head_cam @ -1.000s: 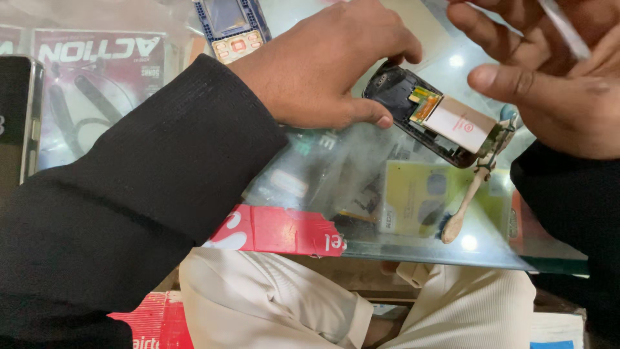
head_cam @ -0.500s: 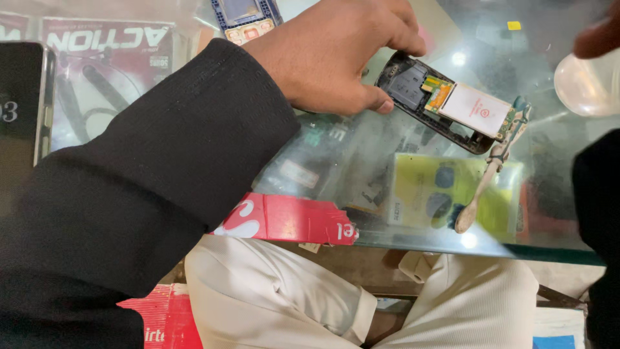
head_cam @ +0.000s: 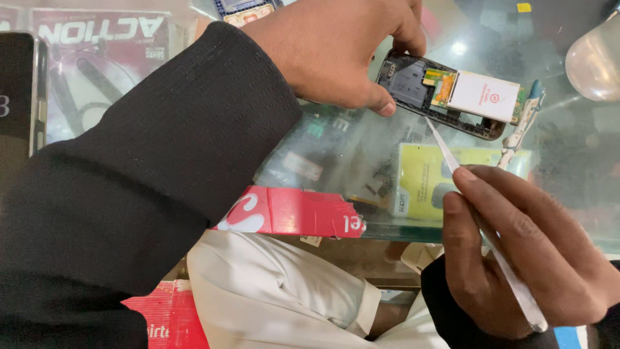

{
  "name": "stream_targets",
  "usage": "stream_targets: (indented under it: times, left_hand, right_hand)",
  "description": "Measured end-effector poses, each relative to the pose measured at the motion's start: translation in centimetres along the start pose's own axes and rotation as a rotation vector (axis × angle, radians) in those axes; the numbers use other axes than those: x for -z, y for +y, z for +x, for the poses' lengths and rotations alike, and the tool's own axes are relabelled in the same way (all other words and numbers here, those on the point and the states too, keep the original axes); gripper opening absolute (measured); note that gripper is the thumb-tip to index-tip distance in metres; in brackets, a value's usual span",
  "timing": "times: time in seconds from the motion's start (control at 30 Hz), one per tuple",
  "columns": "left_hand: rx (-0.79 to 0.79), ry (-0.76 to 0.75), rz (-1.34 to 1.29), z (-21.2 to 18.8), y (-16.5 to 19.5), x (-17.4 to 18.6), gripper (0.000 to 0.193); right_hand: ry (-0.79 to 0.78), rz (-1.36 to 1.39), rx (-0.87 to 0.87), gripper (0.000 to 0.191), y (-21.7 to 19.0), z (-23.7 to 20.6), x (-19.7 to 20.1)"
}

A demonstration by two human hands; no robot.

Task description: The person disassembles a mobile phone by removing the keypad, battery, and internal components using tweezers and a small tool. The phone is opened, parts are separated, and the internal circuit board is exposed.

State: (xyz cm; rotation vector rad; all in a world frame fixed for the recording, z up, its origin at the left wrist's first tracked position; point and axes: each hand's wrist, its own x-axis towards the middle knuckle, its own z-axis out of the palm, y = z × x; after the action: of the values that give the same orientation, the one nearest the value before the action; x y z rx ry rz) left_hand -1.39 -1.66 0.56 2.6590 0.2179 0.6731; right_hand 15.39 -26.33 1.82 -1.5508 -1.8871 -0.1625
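Note:
My left hand [head_cam: 336, 55] grips the left end of an opened small phone [head_cam: 413, 84], back cover off, with a white battery-like block [head_cam: 484, 95] and an orange-green circuit part showing. It rests on a glass counter [head_cam: 568, 148]. My right hand [head_cam: 516, 258] at lower right holds thin metal tweezers [head_cam: 445, 148], whose tip points up toward the phone's lower edge and stands just short of it.
A white-and-teal pen-like tool [head_cam: 523, 126] lies right of the phone. Under the glass lie a yellow-green package [head_cam: 426, 181] and printed packets. Red tape [head_cam: 290, 213] runs along the counter's front edge. A white rounded object [head_cam: 597, 61] sits far right, a dark phone [head_cam: 16, 97] far left.
My right hand, out of view half a second ago, has come in at lower right holding the tweezers. The left hand keeps its hold on the phone.

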Motion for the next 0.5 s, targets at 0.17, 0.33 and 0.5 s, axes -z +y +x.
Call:
stream_targets:
  times: [0.17, 0.33, 0.5]
  left_hand:
    - [0.049, -0.015, -0.011, 0.2, 0.1, -0.2, 0.059]
    - [-0.006, 0.009, -0.004, 0.1, 0.1, -0.2, 0.057]
    - [0.022, 0.001, 0.015, -0.1, 0.2, -0.2, 0.057]
  right_hand:
    - [-0.021, -0.074, 0.154, 0.006, 0.5, 1.6, -0.7]
    - [0.003, -0.005, -0.01, 0.009, 0.6, 0.7, -1.2]
    - [0.019, 0.003, -0.015, 0.01, 0.2, 0.7, -1.5]
